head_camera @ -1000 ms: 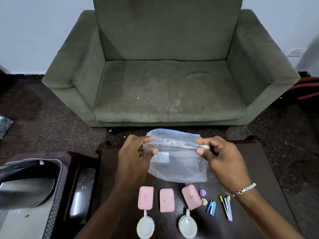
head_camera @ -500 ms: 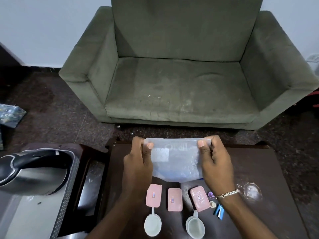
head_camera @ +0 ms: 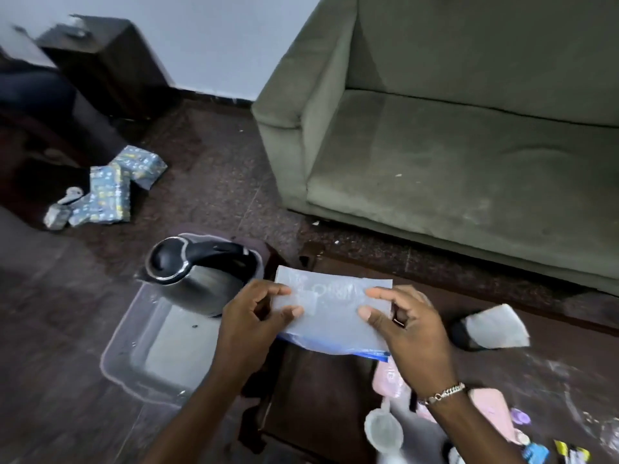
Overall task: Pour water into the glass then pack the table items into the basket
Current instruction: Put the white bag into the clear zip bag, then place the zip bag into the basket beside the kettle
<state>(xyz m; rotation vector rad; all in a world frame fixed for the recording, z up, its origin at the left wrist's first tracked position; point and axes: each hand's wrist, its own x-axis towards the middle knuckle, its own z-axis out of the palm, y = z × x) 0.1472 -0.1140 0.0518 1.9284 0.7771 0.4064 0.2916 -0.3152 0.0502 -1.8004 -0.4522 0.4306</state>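
Head view, left to right. Patterned wrapping point(head_camera: 114, 187): crumpled on the floor, far left. Clear plastic tub point(head_camera: 157, 346): beside the dark table point(head_camera: 328, 380), holding a steel kettle point(head_camera: 197, 279) with a black lid at its far end. Left hand point(head_camera: 249, 326): thumb and fingers pinched on the left edge of a clear plastic bag point(head_camera: 330, 313). Bag: held flat above the table's near-left corner. Right hand point(head_camera: 408, 336): pinched on the bag's right edge; bracelet point(head_camera: 443, 393) at the wrist. Table, right part: pink cases point(head_camera: 390, 380), white spoon point(head_camera: 383, 430), a blurred pale item point(head_camera: 495, 326), small coloured bits at the lower corner. Green sofa point(head_camera: 469, 145): behind the table.
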